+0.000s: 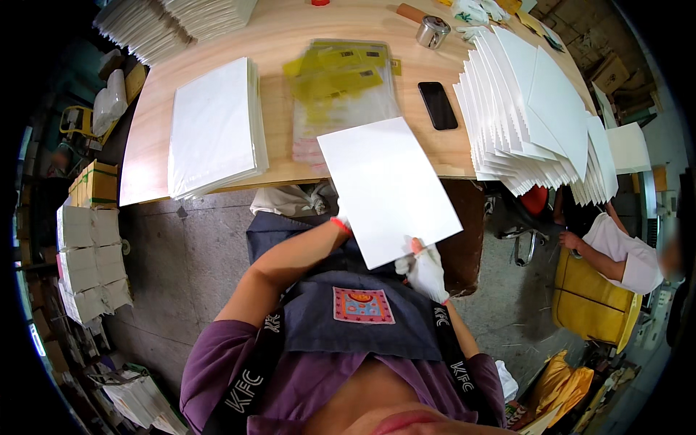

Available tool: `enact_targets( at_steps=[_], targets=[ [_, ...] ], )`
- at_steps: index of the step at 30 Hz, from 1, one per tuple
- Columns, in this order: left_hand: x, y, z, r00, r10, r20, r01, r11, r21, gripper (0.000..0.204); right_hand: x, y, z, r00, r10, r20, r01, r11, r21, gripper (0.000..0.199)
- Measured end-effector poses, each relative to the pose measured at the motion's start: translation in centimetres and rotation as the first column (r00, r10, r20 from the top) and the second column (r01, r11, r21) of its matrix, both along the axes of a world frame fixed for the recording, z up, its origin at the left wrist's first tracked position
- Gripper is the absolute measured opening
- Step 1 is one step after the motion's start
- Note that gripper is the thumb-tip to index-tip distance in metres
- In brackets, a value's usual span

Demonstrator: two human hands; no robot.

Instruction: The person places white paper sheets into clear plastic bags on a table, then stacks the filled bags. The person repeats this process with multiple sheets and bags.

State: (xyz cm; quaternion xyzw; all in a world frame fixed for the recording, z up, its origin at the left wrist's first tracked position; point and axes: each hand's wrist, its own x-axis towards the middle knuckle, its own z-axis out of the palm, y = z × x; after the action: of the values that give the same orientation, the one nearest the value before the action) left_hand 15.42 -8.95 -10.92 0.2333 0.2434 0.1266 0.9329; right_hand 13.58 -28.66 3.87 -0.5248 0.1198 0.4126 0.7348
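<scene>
A blank white sheet of stiff card [388, 192] is held tilted in front of my body, over the table's near edge. My right hand [425, 274], in a white glove with a bare thumb tip, pinches the sheet's lower edge, thumb on top. At the sheet's left edge is my left hand [343, 212], gloved with a red cuff; its fingers are hidden behind the card. Just beyond the sheet lies a pile of clear plastic sleeves [344, 116] with yellow-green printed bands. A stack of white cards in clear sleeves [210, 127] sits to the left.
Fanned white cards [518, 109] pile up on the table's right, overhanging its near edge. A black phone [438, 106] and a metal tin [433, 32] lie nearby. More stacks [174, 22] stand far left. Another person [616, 250] is at the right, beside a yellow chair [594, 304].
</scene>
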Motion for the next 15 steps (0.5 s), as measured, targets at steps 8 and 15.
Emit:
enact_targets(
  at_steps=[8, 15],
  targets=[
    [-3.6, -1.3, -0.6, 0.917, 0.266, -0.297, -0.100, 0.875, 0.473, 0.019, 2.9, 9.7, -7.0, 0.927, -0.174, -0.331, 0.304, 0.865, 0.398, 0.037],
    [-8.4, 3.1, 4.3, 0.958, -0.193, -0.214, 0.186, 0.981, -0.053, 0.025, 3.5, 9.1, -6.0, 0.859, 0.434, 0.271, -0.471, 0.877, 0.090, 0.032]
  ],
)
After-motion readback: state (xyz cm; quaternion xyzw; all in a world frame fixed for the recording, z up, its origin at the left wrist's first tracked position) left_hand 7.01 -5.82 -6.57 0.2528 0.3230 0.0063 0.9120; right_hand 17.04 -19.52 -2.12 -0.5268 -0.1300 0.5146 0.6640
